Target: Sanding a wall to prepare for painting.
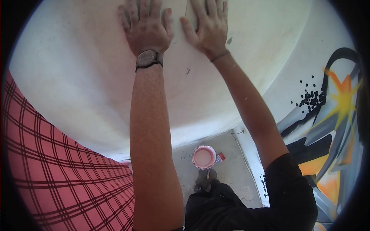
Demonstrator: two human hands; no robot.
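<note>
Both arms reach up in front of me to a whitish plastered wall [202, 95]. My left hand [149, 30], with a dark watch [146, 58] on its wrist, lies palm-down on the wall with its fingers spread. Beside it, my right hand [211, 30] also rests flat, its thumb apart from the fingers. A thin dark band [220, 56] circles the right wrist. Between the hands a fine straight line runs down the surface from the top edge; whether it is a crack or a sheet's edge cannot be told. Some fingertips are cut off by the frame.
A paint-smeared bucket [214, 157] of pale pink liquid stands on the concrete floor [231, 173], with a red-and-white packet [220, 156] beside it. A brush-like handle [208, 174] shows near my shoes. Pink checked wall [72, 173] lies left; a graffiti-painted wall [326, 138] stands right.
</note>
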